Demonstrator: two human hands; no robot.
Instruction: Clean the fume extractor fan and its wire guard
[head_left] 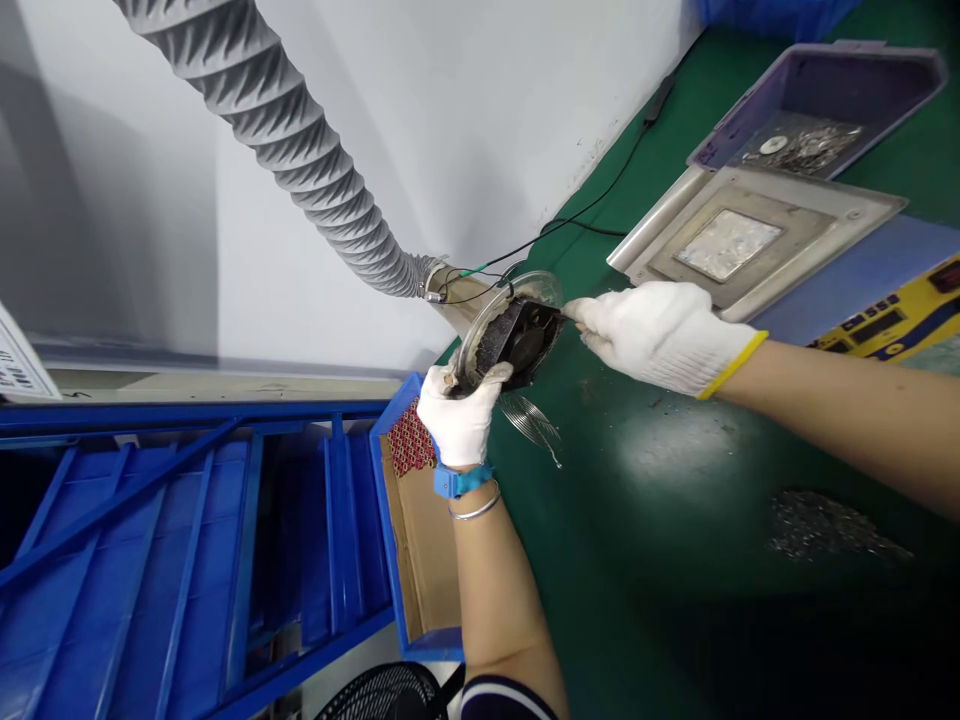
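A small black fan [525,345] with a dark mesh-like layer behind it sits tilted against a clear round rim [471,345] at the mouth of a ventilation duct [457,295]. My left hand [459,415], in a white glove, grips its lower left side, thumb in front and fingers partly hidden behind. From the right, my right hand [652,330], gloved in white with a yellow cuff, pinches the fan's upper right corner. Just below the fan is a round wire grille [531,420]. A blue strap [461,482] and a bracelet circle my left wrist.
A grey corrugated hose [300,160] runs along the wall. On the green tabletop [645,560] are a heating plate [727,240], a purple bin [817,100] of small metal parts and a heap of thin metal pieces [832,525]. A blue tray [427,590] holds small red parts.
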